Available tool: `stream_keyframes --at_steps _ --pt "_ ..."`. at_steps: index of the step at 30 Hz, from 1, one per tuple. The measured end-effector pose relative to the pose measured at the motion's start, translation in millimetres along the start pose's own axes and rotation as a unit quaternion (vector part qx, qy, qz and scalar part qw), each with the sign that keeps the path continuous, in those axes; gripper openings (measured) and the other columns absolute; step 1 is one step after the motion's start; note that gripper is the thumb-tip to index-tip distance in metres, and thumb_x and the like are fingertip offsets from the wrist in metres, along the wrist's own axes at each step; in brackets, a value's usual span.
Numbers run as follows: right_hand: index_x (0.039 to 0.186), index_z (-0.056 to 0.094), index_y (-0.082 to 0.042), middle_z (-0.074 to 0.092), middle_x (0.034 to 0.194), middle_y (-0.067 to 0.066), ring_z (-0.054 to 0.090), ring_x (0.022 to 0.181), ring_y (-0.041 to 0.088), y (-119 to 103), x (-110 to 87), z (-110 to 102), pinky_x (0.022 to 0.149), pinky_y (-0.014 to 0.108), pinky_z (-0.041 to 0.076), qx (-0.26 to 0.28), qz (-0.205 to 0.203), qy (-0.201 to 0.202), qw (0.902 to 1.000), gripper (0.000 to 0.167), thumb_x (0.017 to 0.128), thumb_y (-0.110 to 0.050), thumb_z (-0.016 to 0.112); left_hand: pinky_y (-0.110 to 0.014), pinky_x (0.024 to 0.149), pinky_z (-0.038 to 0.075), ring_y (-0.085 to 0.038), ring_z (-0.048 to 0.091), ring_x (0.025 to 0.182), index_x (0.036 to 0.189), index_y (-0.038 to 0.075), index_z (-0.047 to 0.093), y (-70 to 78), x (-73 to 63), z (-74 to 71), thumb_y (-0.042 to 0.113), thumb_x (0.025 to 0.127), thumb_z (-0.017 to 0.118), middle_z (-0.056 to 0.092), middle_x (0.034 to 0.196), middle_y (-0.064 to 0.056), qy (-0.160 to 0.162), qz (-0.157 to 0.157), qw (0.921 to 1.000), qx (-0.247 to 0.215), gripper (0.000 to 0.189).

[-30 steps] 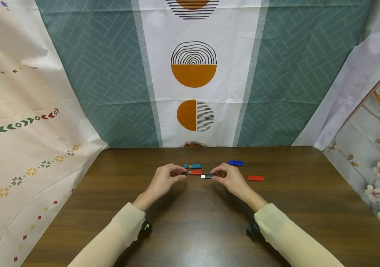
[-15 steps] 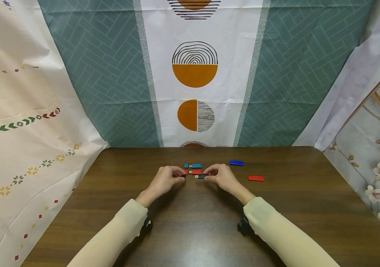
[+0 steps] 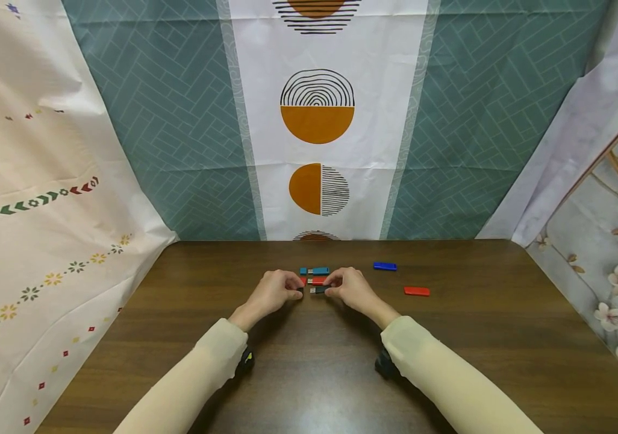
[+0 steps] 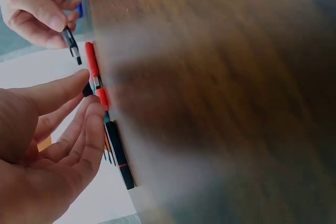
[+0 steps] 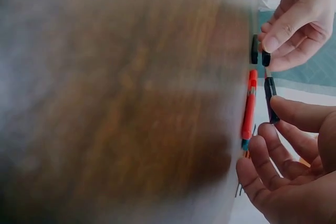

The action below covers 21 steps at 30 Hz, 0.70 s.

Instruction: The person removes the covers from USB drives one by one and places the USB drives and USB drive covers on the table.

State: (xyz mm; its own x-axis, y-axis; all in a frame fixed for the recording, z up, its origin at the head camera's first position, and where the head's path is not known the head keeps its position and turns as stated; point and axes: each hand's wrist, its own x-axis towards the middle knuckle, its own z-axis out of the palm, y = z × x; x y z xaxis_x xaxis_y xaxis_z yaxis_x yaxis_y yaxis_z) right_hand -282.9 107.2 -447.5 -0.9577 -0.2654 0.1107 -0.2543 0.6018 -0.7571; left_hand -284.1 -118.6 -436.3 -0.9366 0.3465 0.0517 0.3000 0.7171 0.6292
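My left hand (image 3: 274,292) pinches a small black USB stick cap (image 4: 87,89) between thumb and fingertips. My right hand (image 3: 353,286) holds a black USB stick (image 3: 319,290) by its body, its metal plug pointing left toward the cap. A narrow gap separates plug and cap in the head view. Just behind them on the table lie a red USB stick (image 3: 317,281) and its red cap (image 3: 303,280), set apart. Farther back rests a teal USB stick (image 3: 320,271), with a teal cap (image 3: 303,271) to its left.
On the wooden table (image 3: 314,361), a blue USB stick (image 3: 385,266) lies at the back right. Nearer, a flat red stick-shaped piece (image 3: 416,291) lies right of my right hand. The left wrist view shows a long black piece (image 4: 119,155) beside my left hand. Patterned cloth hangs behind.
My right hand has moved left with the black USB stick, bringing its plug near the cap. My left hand has shifted only slightly, still pinching the cap.
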Motion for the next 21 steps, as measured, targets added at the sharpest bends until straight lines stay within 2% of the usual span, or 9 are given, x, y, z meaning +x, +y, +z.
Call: stream_keyframes --at_steps 6,15,21 --pt "0.096 0.080 -0.006 0.065 0.089 0.002 0.056 0.081 0.016 -0.7 2.2 1.1 0.074 0.033 0.049 -0.030 -0.002 -0.009 0.9995 0.009 0.087 -0.005 0.082 -0.031 0.068 0.056 -0.013 0.064 0.077 0.099 0.008 0.078 -1.8 4.3 2.3 0.009 0.090 0.082 0.071 0.086 0.001 -0.009 0.005 0.9999 0.014 0.010" --pt "0.095 0.079 -0.005 0.061 0.073 -0.001 0.052 0.065 0.013 -4.4 4.0 4.5 0.063 0.028 0.045 -0.040 0.004 -0.024 0.9989 0.009 0.088 -0.001 0.080 -0.029 0.065 0.054 -0.013 0.064 0.075 0.098 0.010 0.079 -2.4 5.6 1.8 0.007 0.088 0.084 0.071 0.083 0.002 -0.012 -0.001 0.9996 0.025 0.011" --pt "0.096 0.077 -0.006 0.062 0.076 -0.001 0.054 0.067 0.013 -7.3 5.8 8.0 0.062 0.028 0.045 -0.062 0.006 -0.041 0.9972 0.008 0.090 -0.001 0.079 -0.028 0.065 0.054 -0.011 0.063 0.075 0.096 0.011 0.079 -3.1 7.5 2.0 0.008 0.087 0.085 0.070 0.082 0.003 -0.014 -0.002 0.9994 0.031 0.011"
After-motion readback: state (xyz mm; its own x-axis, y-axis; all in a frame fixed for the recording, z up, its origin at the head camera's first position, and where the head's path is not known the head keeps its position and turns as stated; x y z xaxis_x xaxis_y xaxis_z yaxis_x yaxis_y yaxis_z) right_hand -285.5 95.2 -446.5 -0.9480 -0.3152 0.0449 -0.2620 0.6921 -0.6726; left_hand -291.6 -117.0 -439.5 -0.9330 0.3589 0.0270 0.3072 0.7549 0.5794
